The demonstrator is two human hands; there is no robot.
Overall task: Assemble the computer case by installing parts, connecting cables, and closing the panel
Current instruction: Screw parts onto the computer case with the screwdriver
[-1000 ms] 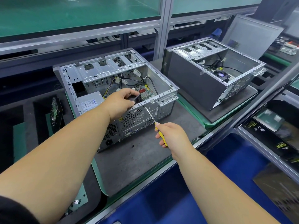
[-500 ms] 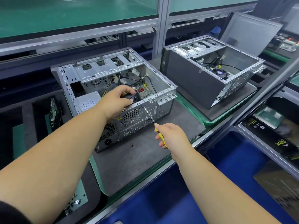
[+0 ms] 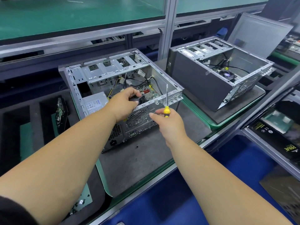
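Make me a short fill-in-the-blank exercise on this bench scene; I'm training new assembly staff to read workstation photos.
1. The right hand holds a screwdriver with a ____ handle.
2. The left hand grips a black part inside the ____ of the two open cases.
3. The screwdriver's shaft points ____.
4. A loose side panel leans behind the ____ case.

Missing words: yellow; left; upward; right

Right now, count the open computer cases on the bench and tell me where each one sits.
2. The near case lies on the grey mat in front of the person, with the left hand reaching inside. The second case sits on the next mat to its right. More may lie outside the view.
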